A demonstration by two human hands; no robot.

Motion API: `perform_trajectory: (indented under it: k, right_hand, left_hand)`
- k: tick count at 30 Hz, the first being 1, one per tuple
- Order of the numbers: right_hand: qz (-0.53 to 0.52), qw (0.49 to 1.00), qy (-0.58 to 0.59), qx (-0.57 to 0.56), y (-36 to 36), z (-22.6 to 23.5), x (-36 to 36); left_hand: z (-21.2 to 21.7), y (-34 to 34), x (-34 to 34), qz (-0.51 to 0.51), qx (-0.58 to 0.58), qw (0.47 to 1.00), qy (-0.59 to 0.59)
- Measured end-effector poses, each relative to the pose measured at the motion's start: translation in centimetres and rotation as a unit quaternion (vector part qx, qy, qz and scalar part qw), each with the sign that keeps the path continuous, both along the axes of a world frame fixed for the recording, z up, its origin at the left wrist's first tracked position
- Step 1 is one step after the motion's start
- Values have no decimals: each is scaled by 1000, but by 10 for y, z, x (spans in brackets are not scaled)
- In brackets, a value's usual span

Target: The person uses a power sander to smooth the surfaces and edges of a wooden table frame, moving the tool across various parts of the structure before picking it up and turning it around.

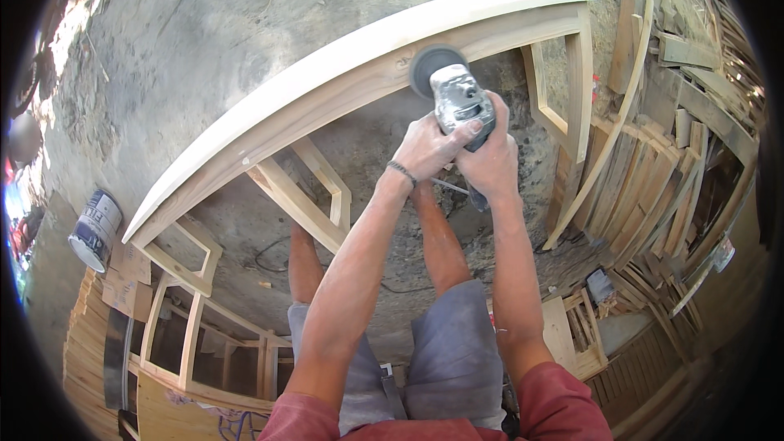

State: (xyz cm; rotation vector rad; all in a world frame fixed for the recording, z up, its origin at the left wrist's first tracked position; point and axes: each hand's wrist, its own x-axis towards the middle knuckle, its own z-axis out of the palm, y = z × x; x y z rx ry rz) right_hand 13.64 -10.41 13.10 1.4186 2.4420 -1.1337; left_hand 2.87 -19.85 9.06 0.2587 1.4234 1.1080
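Observation:
Both my hands grip a dusty angle grinder (464,102) fitted with a dark round disc (433,69). My left hand (426,147) wraps round its near left side, a braided band at the wrist. My right hand (490,159) closes round the body and rear from the right. The disc lies against the side of a long wooden rail (327,98), below the pale top board (343,53). This rail belongs to a large timber frame with a leg (580,82) at the right end and braces (298,200) underneath.
A paint can (95,230) stands at the left, by a cardboard box (129,278). Another wooden frame (192,335) is at lower left. Stacked timber offcuts (629,180) fill the right side, a long curved strip (608,131) leaning there. A dark cord (396,288) trails over the concrete floor.

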Motion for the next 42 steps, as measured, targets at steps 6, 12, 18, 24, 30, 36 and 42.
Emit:
perform_trajectory:
  k: [6, 12, 18, 24, 30, 36, 42]
  right_hand:
    - [-77, 997, 9, -31, 9, 2, 10]
    - [42, 998, -15, -31, -38, -4, -11]
    - [153, 984, -31, -86, -106, -2, -47]
    - [180, 978, -43, -91, -119, 2, -60]
    - [128, 989, -24, -64, -75, -3, -43]
    - [110, 992, -32, -51, -31, 1, -34]
    - [107, 993, -19, -43, 6, 3, -23]
  left_hand:
    - [6, 24, 13, 9, -48, 999, 22]
    - [-4, -53, 17, 141, -15, 990, -28]
    - [1, -142, -4, 217, 4, 974, -58]
    - [-8, -159, -3, 243, 16, 970, -25]
    - [-8, -109, -2, 189, 20, 981, -21]
    - [-13, -59, 6, 162, 13, 986, -26]
    - [-12, -22, 15, 149, 17, 988, -26]
